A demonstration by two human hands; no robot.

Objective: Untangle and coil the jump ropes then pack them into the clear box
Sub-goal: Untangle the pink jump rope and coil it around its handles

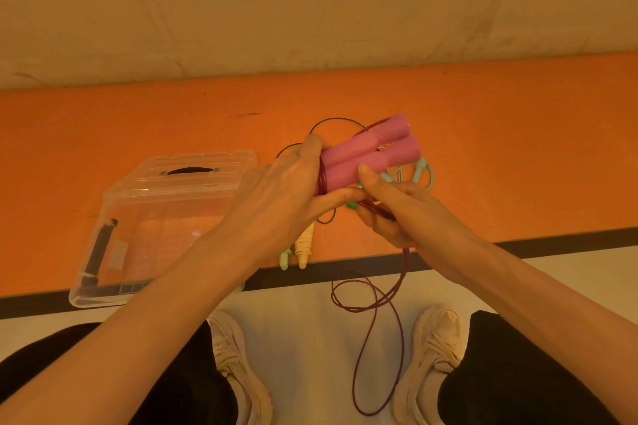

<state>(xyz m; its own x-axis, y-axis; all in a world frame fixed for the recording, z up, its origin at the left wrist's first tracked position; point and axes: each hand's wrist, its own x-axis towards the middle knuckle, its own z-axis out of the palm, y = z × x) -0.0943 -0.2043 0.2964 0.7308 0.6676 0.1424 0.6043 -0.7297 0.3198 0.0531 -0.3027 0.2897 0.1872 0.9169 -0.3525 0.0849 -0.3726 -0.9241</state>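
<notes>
My left hand (293,183) grips two pink jump-rope handles (369,152) held side by side, with dark red cord wound round their near end. My right hand (390,207) pinches the same dark red cord (379,300), whose loose loops hang down between my feet. The clear box (103,252) stands open on the orange mat at the left, its lid (193,172) leaning behind it. Behind my hands lie other ropes: a light blue one (419,172), a dark green cord (331,122), and a cream handle (303,245) beside a mint handle (284,259).
The orange mat (500,148) runs across the view with a dark edge strip (552,241) at its near side. A pale wall rises behind it. My beige shoes (238,369) and dark trousers fill the bottom on a light floor.
</notes>
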